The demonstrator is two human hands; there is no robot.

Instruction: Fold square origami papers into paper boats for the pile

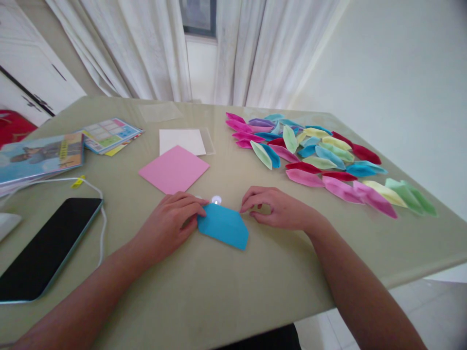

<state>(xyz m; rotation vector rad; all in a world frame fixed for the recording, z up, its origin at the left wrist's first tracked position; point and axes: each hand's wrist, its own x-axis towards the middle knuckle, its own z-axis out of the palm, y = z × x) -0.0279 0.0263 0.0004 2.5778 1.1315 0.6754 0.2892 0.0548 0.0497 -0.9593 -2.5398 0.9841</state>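
A folded piece of blue paper (223,225) lies on the table in front of me, with its corners turned in at an angle. My left hand (174,218) grips its upper left corner between curled fingers and thumb. At the upper right corner, my right hand (272,208) has thumb and fingertips pinched together at the paper's edge. Just beyond the blue paper, a small bright reflection shows on the tabletop. A pink square sheet (175,170) lies behind my left hand, partly over a white sheet (181,141) in a clear sleeve.
Many folded paper pieces (306,163) in several colours spread over the table's right side. At left are a black-screened phone (51,248), a white cable (104,228), a picture booklet (44,155) and printed cards (109,135). The tabletop (175,296) ends at a near edge.
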